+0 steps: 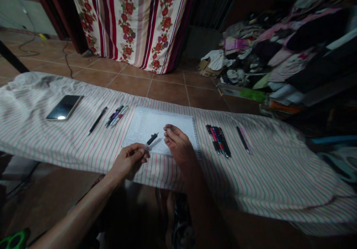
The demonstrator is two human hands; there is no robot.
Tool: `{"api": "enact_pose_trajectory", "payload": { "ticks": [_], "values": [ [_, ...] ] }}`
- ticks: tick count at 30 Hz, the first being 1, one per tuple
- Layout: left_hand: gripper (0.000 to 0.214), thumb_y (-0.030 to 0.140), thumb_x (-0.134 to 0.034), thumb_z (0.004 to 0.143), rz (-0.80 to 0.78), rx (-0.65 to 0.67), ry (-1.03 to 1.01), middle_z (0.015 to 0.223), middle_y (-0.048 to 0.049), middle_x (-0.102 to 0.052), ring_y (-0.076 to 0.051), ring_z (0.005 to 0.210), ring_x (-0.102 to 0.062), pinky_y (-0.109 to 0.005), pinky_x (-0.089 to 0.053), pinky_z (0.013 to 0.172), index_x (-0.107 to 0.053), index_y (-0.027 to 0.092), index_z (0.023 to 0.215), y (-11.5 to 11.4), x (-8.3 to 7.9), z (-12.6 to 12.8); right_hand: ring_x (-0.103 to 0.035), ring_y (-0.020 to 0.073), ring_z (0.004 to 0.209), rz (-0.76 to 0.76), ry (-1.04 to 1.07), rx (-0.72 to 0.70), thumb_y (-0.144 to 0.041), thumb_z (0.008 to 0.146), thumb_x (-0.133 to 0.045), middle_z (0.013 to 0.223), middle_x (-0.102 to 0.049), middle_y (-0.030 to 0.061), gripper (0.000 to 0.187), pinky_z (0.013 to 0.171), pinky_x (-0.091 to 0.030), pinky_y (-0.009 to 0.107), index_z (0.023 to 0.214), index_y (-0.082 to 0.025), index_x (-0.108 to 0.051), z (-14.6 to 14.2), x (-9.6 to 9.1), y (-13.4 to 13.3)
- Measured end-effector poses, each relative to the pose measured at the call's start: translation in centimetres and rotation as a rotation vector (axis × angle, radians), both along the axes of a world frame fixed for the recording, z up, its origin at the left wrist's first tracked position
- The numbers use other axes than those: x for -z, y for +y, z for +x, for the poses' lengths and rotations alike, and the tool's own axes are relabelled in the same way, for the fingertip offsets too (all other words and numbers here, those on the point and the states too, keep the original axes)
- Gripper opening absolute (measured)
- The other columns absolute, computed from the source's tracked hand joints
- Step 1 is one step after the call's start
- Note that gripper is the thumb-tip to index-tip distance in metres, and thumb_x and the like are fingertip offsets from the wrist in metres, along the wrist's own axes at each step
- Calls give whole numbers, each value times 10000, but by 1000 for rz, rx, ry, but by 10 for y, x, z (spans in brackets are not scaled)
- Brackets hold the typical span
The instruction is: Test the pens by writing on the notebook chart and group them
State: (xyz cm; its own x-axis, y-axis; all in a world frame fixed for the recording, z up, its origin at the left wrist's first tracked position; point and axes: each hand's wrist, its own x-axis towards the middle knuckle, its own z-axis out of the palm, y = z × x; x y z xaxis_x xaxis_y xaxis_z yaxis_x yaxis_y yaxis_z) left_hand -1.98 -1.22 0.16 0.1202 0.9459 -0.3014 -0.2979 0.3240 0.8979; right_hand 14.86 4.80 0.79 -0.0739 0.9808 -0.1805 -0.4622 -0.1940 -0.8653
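My left hand (133, 155) is closed around a pen (152, 139) with a pale barrel and a black grip. Its thin tip points up and to the right, over the near part of a spiral notebook (156, 120). My right hand (178, 141) is pinched just right of the pen tip, apart from it. Something small and dark may be between the thumb and fingertips, but I cannot make it out. The notebook lies open to a page with faint writing, its spiral on the right side.
On the striped cloth (267, 178) lie a phone (64, 107), a black pen (97, 120) and several pens (117, 116) left of the notebook. To the right are several more pens (219, 141) and a black-and-purple pair (244, 140). Beyond are a flowered curtain (131, 22) and piled clothes (264, 48).
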Motion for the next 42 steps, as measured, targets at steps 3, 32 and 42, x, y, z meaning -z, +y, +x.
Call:
{"api": "enact_pose_trajectory", "payload": {
  "ticks": [3, 32, 42],
  "values": [
    [281, 364, -716, 651, 20, 12, 35, 648, -24, -611, -95, 557, -499, -229, -365, 562, -642, 118, 766, 1, 0, 2, -518, 74, 652, -16, 43, -13, -288, 608, -739, 847, -635, 7, 233, 551, -394, 188, 807, -192, -664, -3, -1, -2],
    [343, 443, -688, 643, 23, -6, 144, 635, -10, -594, -92, 520, -481, -221, -345, 512, -620, 132, 770, 2, 10, 2, -585, 98, 735, -63, -41, -33, -317, 597, -744, 829, -647, 12, 277, 656, -460, 224, 843, -199, -694, -9, -9, -7],
    [344, 450, -687, 637, -1, -3, 153, 626, -3, -581, -80, 487, -461, -207, -316, 469, -613, 134, 751, 1, 7, 3, -584, 103, 751, -48, -79, -40, -322, 605, -742, 831, -648, 18, 275, 648, -467, 217, 849, -201, -697, -10, -9, -8]
  ]
}}
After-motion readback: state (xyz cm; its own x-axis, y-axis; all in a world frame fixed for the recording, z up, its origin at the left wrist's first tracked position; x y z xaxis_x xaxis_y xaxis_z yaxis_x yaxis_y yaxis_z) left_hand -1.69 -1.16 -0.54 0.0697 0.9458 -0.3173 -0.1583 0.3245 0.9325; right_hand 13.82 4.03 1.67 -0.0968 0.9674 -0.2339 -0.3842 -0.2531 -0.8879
